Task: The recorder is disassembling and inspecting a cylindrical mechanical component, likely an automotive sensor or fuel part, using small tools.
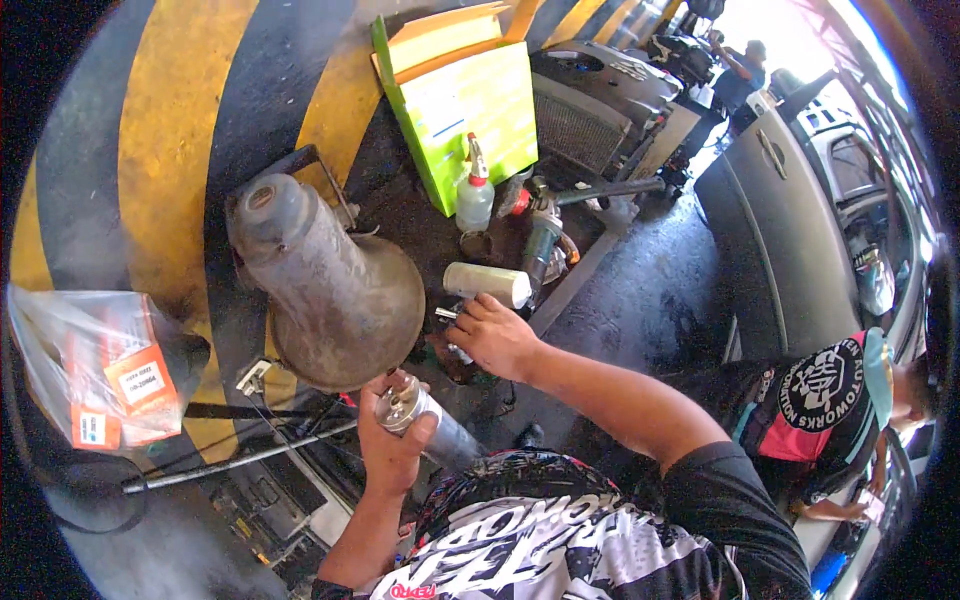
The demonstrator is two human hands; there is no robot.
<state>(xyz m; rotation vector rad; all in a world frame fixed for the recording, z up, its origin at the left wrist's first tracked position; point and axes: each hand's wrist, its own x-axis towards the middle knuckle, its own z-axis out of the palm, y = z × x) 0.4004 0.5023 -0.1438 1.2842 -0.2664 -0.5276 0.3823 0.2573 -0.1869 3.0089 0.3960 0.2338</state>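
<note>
My left hand (390, 450) is wrapped round a silver metal canister (440, 432) with a fitting on its round top, tilted near my body. Held in the closed fingers of my right hand (490, 338) is a small shiny metal piece (446, 314), whose kind I cannot make out. Just beyond that hand lies a white cylinder (487, 283) on its side. To the left of it stands a large worn, bell-shaped metal housing (325, 270), its wide rim close to my left hand.
A clear squeeze bottle (475, 200) stands before an open green box (470, 110). An angle grinder (543, 240) lies to its right. Bagged orange boxes (120, 375) sit at far left. A long rod (240, 460) crosses the lower left. A person (820, 410) crouches at right, near a grey car door (780, 220).
</note>
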